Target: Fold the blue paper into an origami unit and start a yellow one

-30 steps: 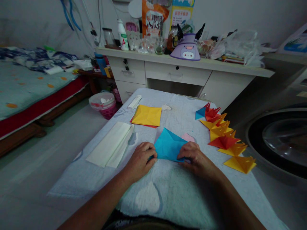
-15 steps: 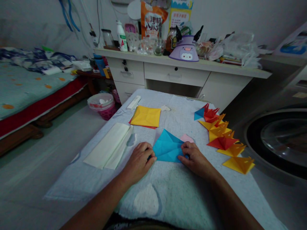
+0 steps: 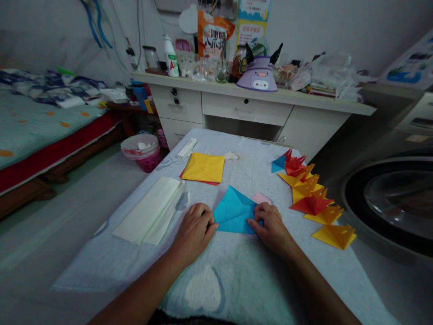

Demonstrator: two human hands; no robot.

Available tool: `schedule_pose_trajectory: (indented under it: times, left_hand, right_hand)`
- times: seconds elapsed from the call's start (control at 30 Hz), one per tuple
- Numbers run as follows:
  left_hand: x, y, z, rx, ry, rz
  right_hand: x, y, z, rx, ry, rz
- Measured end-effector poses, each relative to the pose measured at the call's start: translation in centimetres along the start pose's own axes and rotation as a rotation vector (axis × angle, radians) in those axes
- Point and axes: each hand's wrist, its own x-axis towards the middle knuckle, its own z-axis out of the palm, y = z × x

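A blue sheet of origami paper [image 3: 235, 211], creased and partly folded with a peak at the far side, lies in front of me on the cloth-covered table. My left hand [image 3: 198, 228] is closed on its left corner, thumb and fingers pinched. On the opposite side my right hand [image 3: 269, 222] pinches the right corner, the thumb on top of the paper. Behind the right hand a pink scrap of paper [image 3: 261, 197] is partly hidden. Beyond the blue sheet rests a stack of creased square sheets [image 3: 204, 167], yellow on top with red edges beneath.
Several folded paper figures [image 3: 313, 203] in red, yellow and blue line the table's right side. A folded pale paper [image 3: 150, 210] lies left, and a small white box [image 3: 186, 148] behind it. A washing machine [image 3: 395, 194] stands right, a waste bin [image 3: 142, 151] left.
The view has shifted slightly, so everything sits a little lower and further left. Both hands keep their pinch on the blue paper, whose shape looks almost the same.
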Motion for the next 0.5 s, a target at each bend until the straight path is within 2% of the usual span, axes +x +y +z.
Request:
schedule_pose_trajectory:
  times: [0.33,0.5]
  left_hand:
    - [-0.04,-0.21,0.12,0.015,0.010,0.009]
    - [-0.27,0.11,0.28,0.095,0.082,0.088]
  right_hand:
    - [0.17,-0.55,0.29,-0.061,0.022,0.064]
    - [0.17,-0.70,0.22,-0.053,0.013,0.073]
